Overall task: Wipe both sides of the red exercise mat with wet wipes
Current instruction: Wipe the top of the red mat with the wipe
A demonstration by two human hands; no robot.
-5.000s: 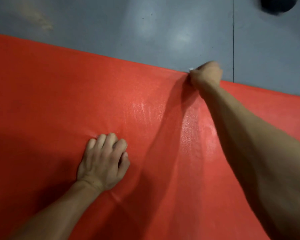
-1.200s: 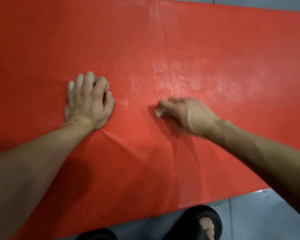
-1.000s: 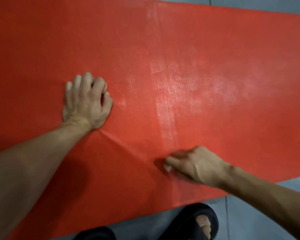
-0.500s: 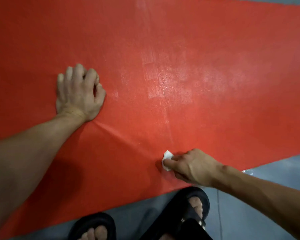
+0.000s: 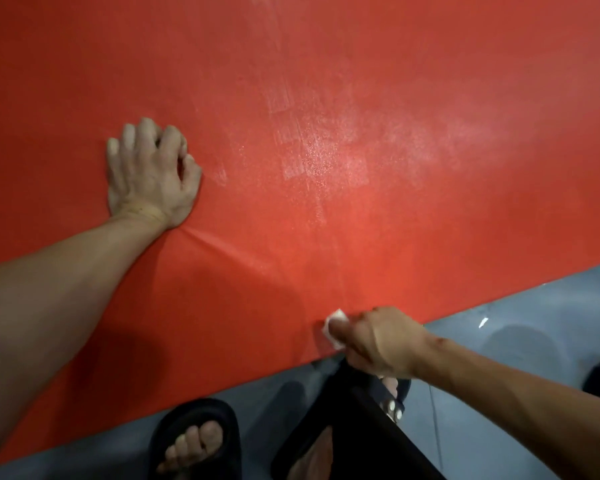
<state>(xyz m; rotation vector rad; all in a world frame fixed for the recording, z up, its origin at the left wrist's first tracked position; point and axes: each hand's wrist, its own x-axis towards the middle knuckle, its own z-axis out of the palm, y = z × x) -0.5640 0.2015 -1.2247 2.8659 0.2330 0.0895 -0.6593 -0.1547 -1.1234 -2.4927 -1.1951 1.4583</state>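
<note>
1. step in hand, as we read it: wiping the upward face of the mat (image 5: 361, 98). our right hand (image 5: 378, 341) is at the near edge, which looks like the bottom end of a stroke.
2. the mat lies flat on the grey floor (image 5: 534, 323) and fills most of the view; its near edge runs on a slant just ahead of our sandals (image 5: 194, 434).
3. right grip: fingers curled and pinched on the wipe (image 5: 335, 327), a small white wad showing at the fingertips and pressed to the mat right beside the edge.
4. left hand (image 5: 149, 171) is well apart from the right, planted on the mat. fingers curled under and holding nothing, knuckles and heel bearing down. a crease runs from under the wrist toward the near edge.
5. right forearm comes in low from the right, over the floor, wrist about level with the mat edge. left arm reaches forward, near straight.
6. a damp sheen shows mid-mat, ahead of the wipe; the area around the left hand looks dry.
7. next move, by our judgement: lift or slide the wipe across to an unwiped strip, keeping pressure even. the left hand may need shifting so its patch gets covered.
8. the underside looks to be not yet done; we cannot see it.
</note>
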